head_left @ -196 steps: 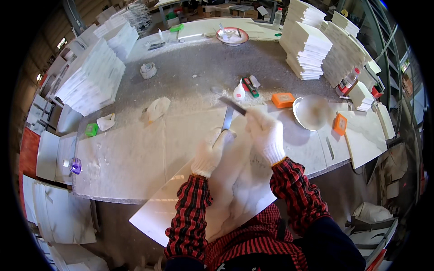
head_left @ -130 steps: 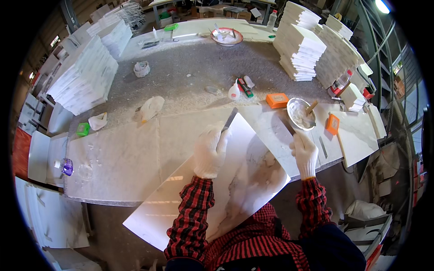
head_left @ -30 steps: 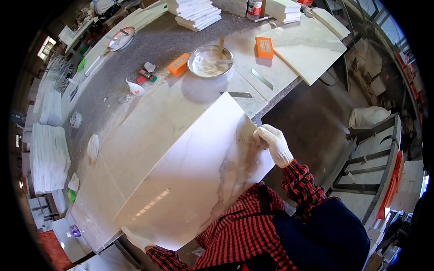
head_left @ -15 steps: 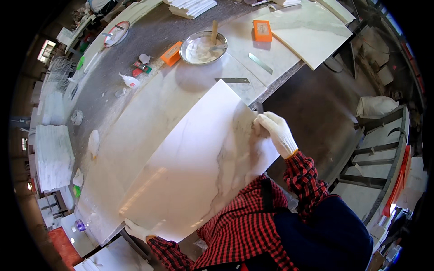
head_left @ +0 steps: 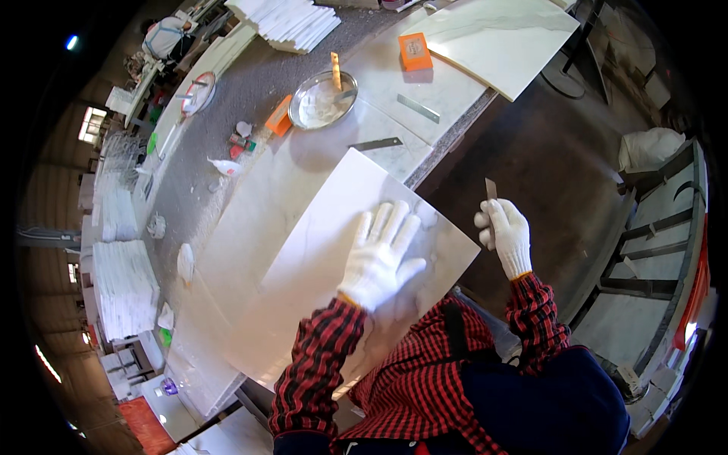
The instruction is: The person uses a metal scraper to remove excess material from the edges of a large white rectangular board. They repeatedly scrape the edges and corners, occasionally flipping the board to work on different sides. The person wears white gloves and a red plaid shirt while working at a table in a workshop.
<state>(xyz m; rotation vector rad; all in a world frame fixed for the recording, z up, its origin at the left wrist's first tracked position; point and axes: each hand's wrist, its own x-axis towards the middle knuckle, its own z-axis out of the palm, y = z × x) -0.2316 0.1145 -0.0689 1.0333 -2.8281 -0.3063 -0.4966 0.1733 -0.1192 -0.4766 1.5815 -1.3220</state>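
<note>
A pale marble-patterned slab [head_left: 303, 250] lies at an angle over the bench, its near corner by my body. My left hand [head_left: 378, 265], in a white knit glove, is spread on top of its surface, fingers apart. Off the slab's right corner, my right hand [head_left: 506, 236], gloved too, pinches a small flat metal blade [head_left: 491, 188] that points upward. Beyond the slab's far corner, a dark flat blade [head_left: 377, 143] and a lighter one [head_left: 418, 108] rest on the bench. Farther back stands a steel bowl [head_left: 305, 92] of white paste with a spatula [head_left: 336, 70] in it.
Orange boxes [head_left: 415, 51] flank the bowl. Another marble slab [head_left: 508, 38] overhangs the bench at the far right. White slab stacks stand at the back [head_left: 292, 24] and left [head_left: 125, 288]. A metal rack [head_left: 644, 246] is at right. Another person [head_left: 167, 39] bends at the far left.
My left hand has left the slab's near-left corner and now lies flat on its top. My right hand has moved from the slab's right edge out to the right, showing the blade.
</note>
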